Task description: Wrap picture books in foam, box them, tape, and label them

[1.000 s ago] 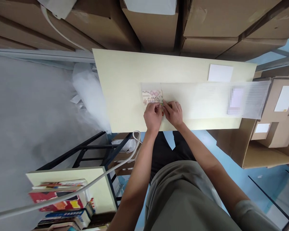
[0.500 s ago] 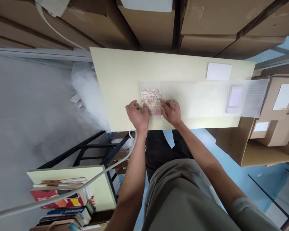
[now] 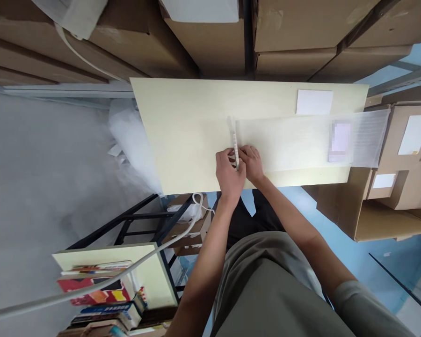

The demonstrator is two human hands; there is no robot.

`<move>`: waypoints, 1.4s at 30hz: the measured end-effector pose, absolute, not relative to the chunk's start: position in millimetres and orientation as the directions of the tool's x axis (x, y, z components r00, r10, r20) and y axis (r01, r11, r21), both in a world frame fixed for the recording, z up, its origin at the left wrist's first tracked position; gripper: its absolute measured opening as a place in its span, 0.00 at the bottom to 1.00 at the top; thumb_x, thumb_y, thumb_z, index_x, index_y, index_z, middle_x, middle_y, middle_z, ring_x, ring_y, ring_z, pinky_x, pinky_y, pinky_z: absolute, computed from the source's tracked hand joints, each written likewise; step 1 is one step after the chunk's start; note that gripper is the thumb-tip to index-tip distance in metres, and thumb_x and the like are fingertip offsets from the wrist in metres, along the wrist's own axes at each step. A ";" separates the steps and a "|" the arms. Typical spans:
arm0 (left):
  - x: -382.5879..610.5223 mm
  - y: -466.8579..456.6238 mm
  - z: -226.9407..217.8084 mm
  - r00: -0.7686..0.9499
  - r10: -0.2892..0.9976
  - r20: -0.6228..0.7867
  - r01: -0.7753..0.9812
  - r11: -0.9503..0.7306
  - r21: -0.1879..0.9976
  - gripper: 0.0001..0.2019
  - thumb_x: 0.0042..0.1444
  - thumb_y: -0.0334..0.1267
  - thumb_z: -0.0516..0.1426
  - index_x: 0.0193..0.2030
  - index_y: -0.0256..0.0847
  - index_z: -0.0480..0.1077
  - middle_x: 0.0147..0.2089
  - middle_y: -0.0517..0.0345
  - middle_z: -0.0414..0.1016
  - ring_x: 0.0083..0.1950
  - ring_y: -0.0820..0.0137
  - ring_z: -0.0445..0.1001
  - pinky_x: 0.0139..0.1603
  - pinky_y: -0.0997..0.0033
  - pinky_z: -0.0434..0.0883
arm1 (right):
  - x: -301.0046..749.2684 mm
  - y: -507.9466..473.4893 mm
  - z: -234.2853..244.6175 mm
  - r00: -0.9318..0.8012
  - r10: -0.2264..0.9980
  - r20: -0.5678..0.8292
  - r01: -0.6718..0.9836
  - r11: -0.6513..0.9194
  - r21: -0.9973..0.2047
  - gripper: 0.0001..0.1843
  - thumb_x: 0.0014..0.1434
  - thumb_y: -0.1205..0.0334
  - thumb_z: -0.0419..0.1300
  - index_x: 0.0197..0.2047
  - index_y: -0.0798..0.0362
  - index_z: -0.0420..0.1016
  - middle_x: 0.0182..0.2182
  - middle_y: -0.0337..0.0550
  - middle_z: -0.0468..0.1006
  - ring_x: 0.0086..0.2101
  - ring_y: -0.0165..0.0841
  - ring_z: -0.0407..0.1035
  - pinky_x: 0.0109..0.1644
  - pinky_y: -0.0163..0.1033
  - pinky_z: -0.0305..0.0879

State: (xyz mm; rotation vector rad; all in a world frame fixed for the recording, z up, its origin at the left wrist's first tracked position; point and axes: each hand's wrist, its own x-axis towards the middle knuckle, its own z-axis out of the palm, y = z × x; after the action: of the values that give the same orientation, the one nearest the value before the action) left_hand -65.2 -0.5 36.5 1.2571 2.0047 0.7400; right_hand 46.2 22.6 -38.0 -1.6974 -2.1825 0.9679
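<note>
A thin booklet (image 3: pixel 235 144) stands on its edge on the cream table, only its narrow side showing to me. My left hand (image 3: pixel 230 175) grips it from the left, thumb near its lower end. My right hand (image 3: pixel 251 164) is at the booklet's right side, fingers curled against its base and the end of a clear wrap sheet (image 3: pixel 284 145). That sheet, apparently bubble wrap, runs flat to the right and hangs past the table's end. A pale purple item (image 3: pixel 341 140), partly blurred, lies at the sheet's far part.
A white card (image 3: pixel 314 102) lies near the table's (image 3: pixel 175 121) back edge. Cardboard boxes (image 3: pixel 298 28) line the back, and an open carton (image 3: pixel 382 215) stands at right. A white cable (image 3: pixel 143 255) crosses the lower left above a shelf of books (image 3: pixel 105 309).
The booklet lay flat with its pictured cover up; now it is tipped up on its right edge. My left hand has moved right with it, close to my right hand, which stays near its place.
</note>
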 end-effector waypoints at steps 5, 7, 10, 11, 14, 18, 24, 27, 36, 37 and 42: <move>-29.2 9.1 18.2 -0.295 0.923 -0.246 0.543 0.374 0.752 0.20 0.64 0.23 0.60 0.59 0.46 0.69 0.58 0.46 0.75 0.59 0.56 0.81 0.60 0.54 0.80 | 86.4 34.8 -16.6 -0.223 0.939 -0.264 0.700 -0.034 -0.713 0.21 0.82 0.65 0.51 0.66 0.50 0.83 0.49 0.50 0.85 0.49 0.40 0.79 0.53 0.44 0.78; -15.8 12.1 6.7 -0.288 0.924 -0.252 0.548 0.375 0.748 0.19 0.64 0.24 0.61 0.59 0.46 0.69 0.59 0.43 0.74 0.62 0.52 0.79 0.64 0.49 0.79 | 104.5 34.3 -10.3 -0.117 0.959 -0.259 0.695 -0.107 -0.711 0.22 0.83 0.63 0.50 0.68 0.50 0.81 0.51 0.52 0.87 0.48 0.40 0.82 0.53 0.45 0.80; -2.0 12.3 -3.7 -0.300 0.920 -0.251 0.566 0.384 0.730 0.18 0.66 0.30 0.65 0.60 0.44 0.71 0.60 0.38 0.74 0.65 0.47 0.77 0.69 0.42 0.76 | 121.1 29.6 -7.0 -0.065 0.962 -0.264 0.681 -0.151 -0.717 0.19 0.83 0.57 0.54 0.64 0.50 0.84 0.51 0.53 0.88 0.47 0.41 0.83 0.52 0.46 0.83; -1.2 10.8 -4.8 -0.292 0.923 -0.252 0.571 0.379 0.728 0.19 0.66 0.32 0.67 0.61 0.43 0.72 0.60 0.38 0.74 0.66 0.47 0.77 0.70 0.40 0.76 | 123.4 28.1 -7.7 -0.063 0.962 -0.268 0.680 -0.155 -0.717 0.18 0.82 0.56 0.56 0.63 0.50 0.85 0.51 0.52 0.88 0.47 0.40 0.83 0.52 0.46 0.83; -13.9 2.7 -4.4 -0.212 0.942 -0.261 0.567 0.336 0.752 0.25 0.63 0.32 0.70 0.65 0.46 0.73 0.62 0.40 0.77 0.67 0.48 0.78 0.70 0.42 0.77 | 124.3 25.7 -14.3 -0.049 0.961 -0.270 0.695 -0.161 -0.700 0.16 0.81 0.59 0.58 0.59 0.50 0.87 0.50 0.52 0.87 0.47 0.41 0.82 0.53 0.47 0.82; -50.3 -6.0 -12.4 -0.349 0.899 -0.266 0.535 0.424 0.731 0.26 0.63 0.34 0.70 0.67 0.45 0.74 0.64 0.40 0.79 0.65 0.52 0.81 0.67 0.47 0.81 | 121.5 23.1 -27.3 -0.012 0.968 -0.250 0.724 -0.163 -0.670 0.16 0.80 0.62 0.59 0.60 0.49 0.88 0.51 0.52 0.87 0.50 0.42 0.80 0.54 0.47 0.80; -90.1 -6.3 -41.3 -0.434 0.774 -0.461 0.266 0.599 0.756 0.12 0.71 0.40 0.64 0.58 0.41 0.81 0.53 0.48 0.86 0.49 0.62 0.86 0.56 0.51 0.86 | 96.0 12.4 -40.6 0.003 0.974 -0.226 0.748 -0.153 -0.646 0.21 0.83 0.63 0.54 0.66 0.46 0.86 0.51 0.51 0.85 0.52 0.41 0.78 0.54 0.43 0.78; -106.5 -11.4 -33.1 -0.488 0.752 -0.443 0.252 0.607 0.753 0.13 0.72 0.42 0.64 0.60 0.45 0.80 0.52 0.47 0.85 0.46 0.61 0.86 0.54 0.43 0.87 | 63.9 11.9 -40.3 -0.046 0.966 -0.254 0.748 -0.136 -0.650 0.22 0.83 0.64 0.53 0.68 0.47 0.85 0.52 0.51 0.85 0.51 0.39 0.79 0.54 0.40 0.77; -57.5 -2.7 37.5 -0.390 0.896 -0.213 0.402 0.374 0.836 0.13 0.69 0.34 0.67 0.59 0.45 0.82 0.56 0.49 0.82 0.45 0.67 0.83 0.43 0.64 0.83 | 55.9 23.9 -20.4 -0.120 0.941 -0.317 0.583 -0.192 -0.790 0.17 0.79 0.65 0.58 0.59 0.49 0.89 0.48 0.48 0.90 0.46 0.39 0.84 0.53 0.40 0.80; -45.2 0.2 34.1 -0.372 0.907 -0.199 0.419 0.356 0.835 0.13 0.68 0.33 0.68 0.58 0.44 0.81 0.55 0.50 0.81 0.43 0.68 0.82 0.42 0.66 0.83 | 68.8 22.6 -18.0 -0.070 0.951 -0.301 0.542 -0.216 -0.812 0.17 0.80 0.62 0.58 0.59 0.49 0.89 0.48 0.48 0.90 0.45 0.39 0.85 0.53 0.40 0.81; 3.3 8.4 -3.5 -0.332 0.918 -0.218 0.477 0.363 0.800 0.15 0.66 0.26 0.66 0.57 0.43 0.80 0.53 0.52 0.80 0.41 0.69 0.81 0.48 0.65 0.82 | 125.5 8.4 -7.8 0.115 0.958 -0.262 0.451 -0.285 -0.846 0.20 0.82 0.49 0.56 0.60 0.47 0.87 0.50 0.50 0.91 0.45 0.40 0.87 0.53 0.44 0.84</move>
State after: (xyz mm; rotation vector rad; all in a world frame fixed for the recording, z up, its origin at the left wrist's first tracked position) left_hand 3.3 8.4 -3.5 1.2067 1.9502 0.8328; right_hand 125.5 8.4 -7.8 -1.8102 -1.3683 1.1141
